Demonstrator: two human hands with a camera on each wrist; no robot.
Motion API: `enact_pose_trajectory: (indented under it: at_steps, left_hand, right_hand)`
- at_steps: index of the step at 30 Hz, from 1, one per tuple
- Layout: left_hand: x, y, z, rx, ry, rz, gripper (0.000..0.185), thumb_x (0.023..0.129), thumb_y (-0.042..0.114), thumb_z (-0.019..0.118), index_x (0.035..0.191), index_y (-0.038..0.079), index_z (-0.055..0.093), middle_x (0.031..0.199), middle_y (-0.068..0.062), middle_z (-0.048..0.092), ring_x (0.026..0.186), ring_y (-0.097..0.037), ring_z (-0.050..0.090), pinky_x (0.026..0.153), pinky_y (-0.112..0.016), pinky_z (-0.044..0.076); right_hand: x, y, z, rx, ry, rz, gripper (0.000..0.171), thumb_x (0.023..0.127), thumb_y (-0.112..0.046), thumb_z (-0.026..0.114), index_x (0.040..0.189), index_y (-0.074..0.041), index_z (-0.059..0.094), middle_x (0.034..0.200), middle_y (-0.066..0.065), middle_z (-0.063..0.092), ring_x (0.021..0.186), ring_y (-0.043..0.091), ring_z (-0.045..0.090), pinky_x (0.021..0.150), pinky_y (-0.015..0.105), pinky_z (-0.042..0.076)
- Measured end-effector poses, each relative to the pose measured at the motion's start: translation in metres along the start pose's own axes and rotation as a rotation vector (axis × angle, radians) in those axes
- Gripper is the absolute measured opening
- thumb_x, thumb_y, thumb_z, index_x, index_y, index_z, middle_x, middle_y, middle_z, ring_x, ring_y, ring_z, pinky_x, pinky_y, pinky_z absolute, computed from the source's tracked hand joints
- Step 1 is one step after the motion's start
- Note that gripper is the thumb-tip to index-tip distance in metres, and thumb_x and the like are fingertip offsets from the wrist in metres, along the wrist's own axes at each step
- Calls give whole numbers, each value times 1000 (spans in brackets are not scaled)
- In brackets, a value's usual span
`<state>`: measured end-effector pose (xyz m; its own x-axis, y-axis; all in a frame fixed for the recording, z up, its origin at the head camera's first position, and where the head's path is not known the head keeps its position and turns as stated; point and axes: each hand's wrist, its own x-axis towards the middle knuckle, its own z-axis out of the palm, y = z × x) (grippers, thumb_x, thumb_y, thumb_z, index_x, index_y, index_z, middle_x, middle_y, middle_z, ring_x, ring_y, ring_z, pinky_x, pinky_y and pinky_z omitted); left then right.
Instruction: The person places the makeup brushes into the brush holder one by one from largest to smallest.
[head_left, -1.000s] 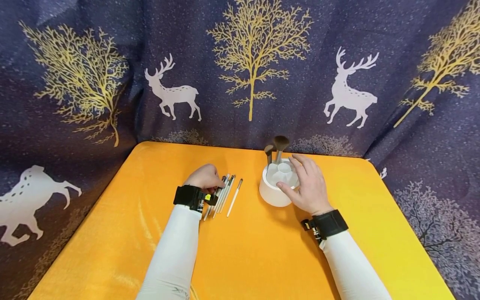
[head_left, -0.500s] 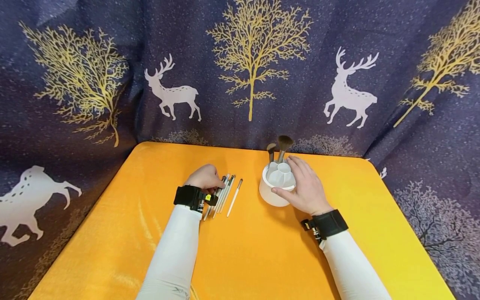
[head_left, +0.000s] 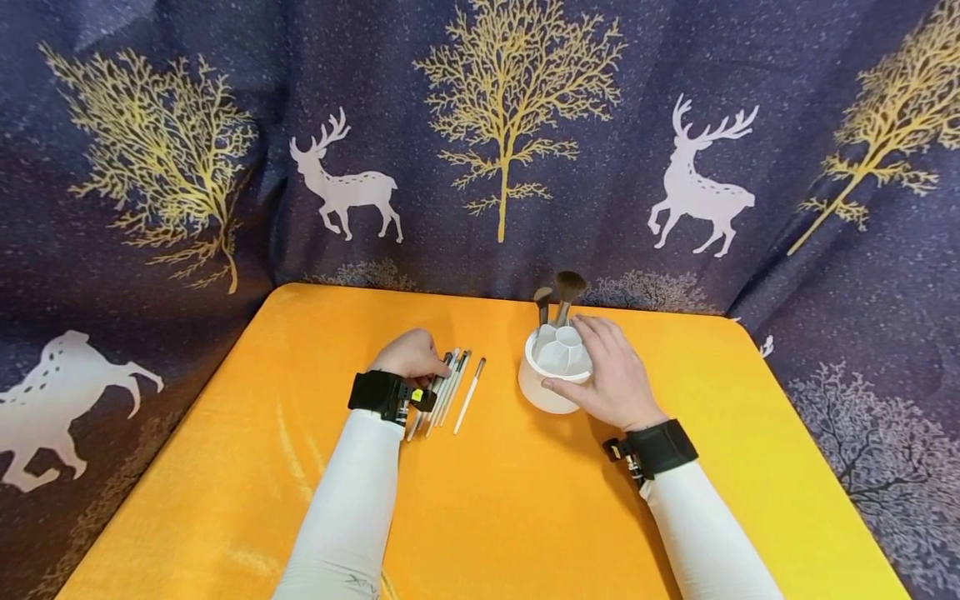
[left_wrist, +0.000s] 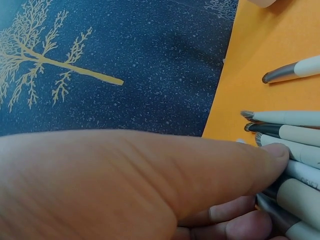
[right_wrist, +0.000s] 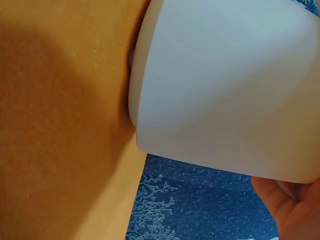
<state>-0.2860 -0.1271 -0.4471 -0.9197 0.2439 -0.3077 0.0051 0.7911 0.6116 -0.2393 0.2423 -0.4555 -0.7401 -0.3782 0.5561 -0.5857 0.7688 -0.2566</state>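
Several makeup brushes [head_left: 453, 388] lie side by side on the orange cloth, with pale handles and dark tips. My left hand [head_left: 411, 357] is at their bristle end. In the left wrist view its thumb [left_wrist: 270, 156] lies across the brushes with the other fingers curled below, pinching at them; the exact contact is partly hidden. To the right stands a round white brush holder [head_left: 542, 390] with petal-shaped compartments. Two larger brushes, one with a wide fluffy head [head_left: 570, 286], stand upright at its back. My right hand [head_left: 617, 377] grips the holder's right side, thumb at the front.
One slim brush [head_left: 470, 395] lies apart, just right of the group. The orange-covered table [head_left: 510, 508] ends at a dark curtain [head_left: 450, 258] printed with deer and trees.
The holder has turned slightly under my right hand, and its two standing brushes have shifted a little to the right. The right hand closed in around it. My left hand has stayed put.
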Motion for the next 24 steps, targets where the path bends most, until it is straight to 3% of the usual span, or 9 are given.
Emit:
enact_pose_trajectory:
  at_steps: [6,24]
  left_hand:
    - [0,1,-1,-1,3,7,36,99,23,86,69,7,74,68,-11,72,56,-21,67,59,-33,55]
    - [-2,0,-1,-27,7,-2,30,98,19,84,74,3,77,67,-10,72,57,-22,67,61,-34,56]
  right_hand:
    - [-1,2,0,6,14,-7,106,81,-60,92,161,-3,54,158,18,55,145,39,52,109,64,52]
    - [-1,2,0,22,23,-46,97,86,-55,85,160,0,54,162,21,53,151,41,47,111,69,49]
